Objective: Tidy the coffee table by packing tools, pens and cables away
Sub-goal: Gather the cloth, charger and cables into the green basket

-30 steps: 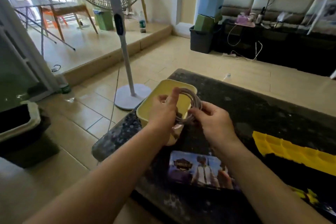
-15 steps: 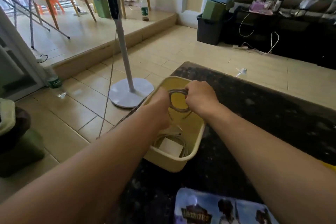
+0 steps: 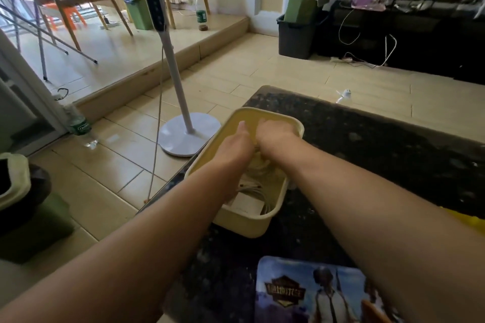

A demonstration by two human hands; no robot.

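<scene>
A pale yellow plastic bin (image 3: 244, 223) stands at the left corner of the dark speckled coffee table (image 3: 380, 149). Both hands reach down inside it. My left hand (image 3: 233, 143) and my right hand (image 3: 275, 139) press close together on a coiled grey cable (image 3: 258, 162), which shows only as a few strands under the fingers. Lower in the bin lie white cables (image 3: 252, 187) and a white box-shaped adapter (image 3: 248, 203).
A printed mouse pad (image 3: 309, 294) lies at the table's near edge. Something yellow (image 3: 469, 220) peeks in at the right. A standing fan (image 3: 183, 128) and its cord rise just left of the table. A water bottle (image 3: 81, 128) and a green bin (image 3: 23, 207) sit on the floor.
Both hands have carried the coiled cable from above the bin's rim down into the bin. The view has tilted and shifted with the head.
</scene>
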